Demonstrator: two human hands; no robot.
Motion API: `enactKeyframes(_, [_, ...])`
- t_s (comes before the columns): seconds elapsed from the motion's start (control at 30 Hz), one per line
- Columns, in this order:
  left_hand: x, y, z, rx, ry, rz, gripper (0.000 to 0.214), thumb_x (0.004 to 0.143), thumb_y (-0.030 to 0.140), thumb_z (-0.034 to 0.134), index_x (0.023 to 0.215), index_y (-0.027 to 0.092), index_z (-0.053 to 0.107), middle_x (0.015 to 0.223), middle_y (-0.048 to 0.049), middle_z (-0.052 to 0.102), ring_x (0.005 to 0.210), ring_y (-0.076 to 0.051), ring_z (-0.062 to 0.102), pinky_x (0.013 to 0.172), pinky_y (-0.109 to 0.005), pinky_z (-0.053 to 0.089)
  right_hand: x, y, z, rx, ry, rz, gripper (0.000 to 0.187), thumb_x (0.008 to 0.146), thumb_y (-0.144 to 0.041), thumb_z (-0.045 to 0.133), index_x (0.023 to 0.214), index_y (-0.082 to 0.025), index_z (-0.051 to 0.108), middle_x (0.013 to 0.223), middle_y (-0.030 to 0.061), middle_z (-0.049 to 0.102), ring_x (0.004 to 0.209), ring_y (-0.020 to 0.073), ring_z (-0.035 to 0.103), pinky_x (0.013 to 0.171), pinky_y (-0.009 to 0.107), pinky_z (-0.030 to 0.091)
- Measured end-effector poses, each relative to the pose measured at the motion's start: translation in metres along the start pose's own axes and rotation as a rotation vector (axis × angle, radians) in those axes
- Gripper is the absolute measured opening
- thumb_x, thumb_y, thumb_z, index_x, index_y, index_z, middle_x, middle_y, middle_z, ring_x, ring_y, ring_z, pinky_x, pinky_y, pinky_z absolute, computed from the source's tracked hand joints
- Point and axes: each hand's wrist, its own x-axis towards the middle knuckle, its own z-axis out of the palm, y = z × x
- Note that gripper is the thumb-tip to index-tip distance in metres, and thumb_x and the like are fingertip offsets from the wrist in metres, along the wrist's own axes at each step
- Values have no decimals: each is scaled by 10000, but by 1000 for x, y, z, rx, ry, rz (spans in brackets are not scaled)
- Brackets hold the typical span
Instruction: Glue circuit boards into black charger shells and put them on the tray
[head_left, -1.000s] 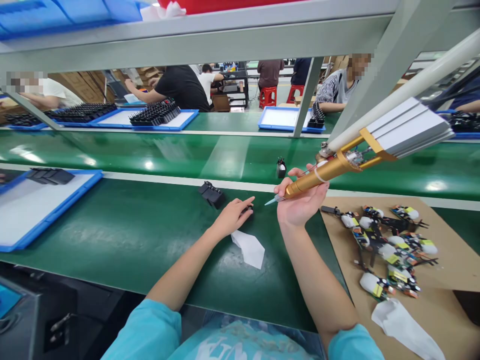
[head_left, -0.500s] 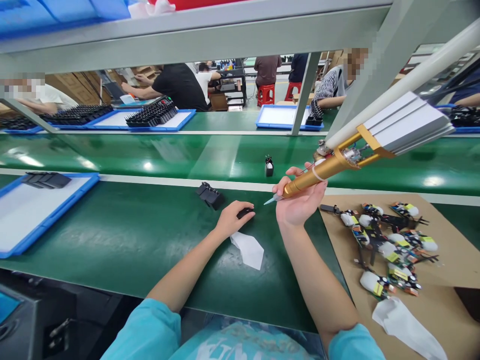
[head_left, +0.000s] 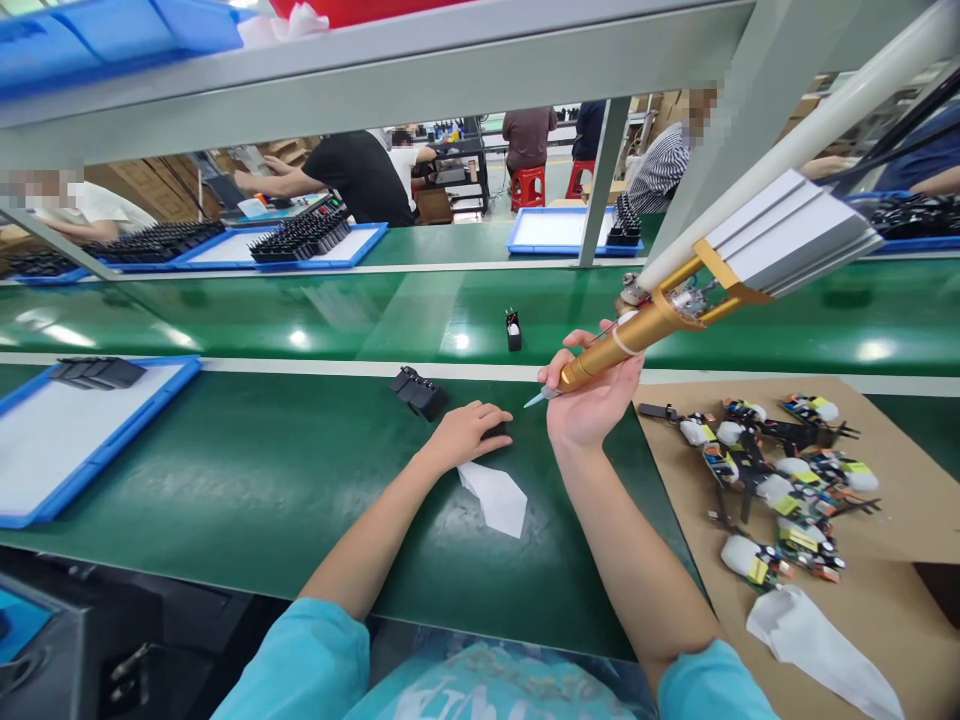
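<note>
My left hand [head_left: 463,434] rests on the green bench with its fingers closed round a small black plastic case [head_left: 496,430], which is mostly hidden by the fingers. My right hand [head_left: 589,405] is palm-up around a gold glue dispenser [head_left: 626,345] hung from a white pole. Its pale blue nozzle [head_left: 535,400] points down and left, just right of the held case and apart from it. Left of my left hand stand several black cases [head_left: 418,393] in a short row. Below its fingers lies a white cloth [head_left: 499,500].
Cardboard [head_left: 911,500] on the right carries several circuit boards [head_left: 795,480] and another white cloth [head_left: 821,645]. A blue-rimmed tray [head_left: 169,385] with black cases is at left. One black case [head_left: 514,332] sits on the green conveyor [head_left: 360,320]. A shelf beam [head_left: 375,85] crosses overhead; people work beyond.
The black case on the conveyor has shifted left. My left fingers now cover more of the held case. The dispenser and my right hand appear slightly further left, with the view shifting a little.
</note>
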Motion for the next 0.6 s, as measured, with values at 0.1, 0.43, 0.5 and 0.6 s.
enactKeyframes(0.1, [0, 0, -2, 25, -31, -17, 329, 871, 454, 523, 1154, 298, 582, 1000, -38, 615, 913, -195, 556, 742, -281, 447, 0, 0, 0, 17, -4, -3, 383, 862, -580, 305, 1034, -274, 460, 806, -38, 552, 397, 67, 483, 415, 266, 444])
enactKeyframes(0.43, [-2, 3, 7, -613, 182, -296, 340, 874, 478, 470, 1117, 242, 502, 963, -34, 576, 839, -170, 564, 754, -320, 470, 0, -1, 2, -24, 27, -8, 410, 832, -602, 330, 1017, -268, 479, 787, -42, 549, 394, 56, 470, 418, 255, 441])
enactKeyframes(0.5, [-2, 5, 4, -1022, 295, -437, 381, 889, 516, 400, 1139, 238, 472, 899, -30, 573, 752, -156, 568, 635, -289, 468, 1, -2, 2, -23, 33, -11, 405, 834, -595, 334, 1010, -262, 484, 783, -40, 554, 396, 57, 475, 417, 251, 437])
enactKeyframes(0.6, [-2, 10, -5, -1399, 335, -471, 406, 893, 522, 357, 1134, 224, 489, 831, -41, 571, 667, -143, 547, 528, -258, 418, 1, -1, 1, -16, 30, -15, 391, 844, -580, 332, 1006, -260, 489, 779, -38, 562, 399, 65, 487, 414, 250, 434])
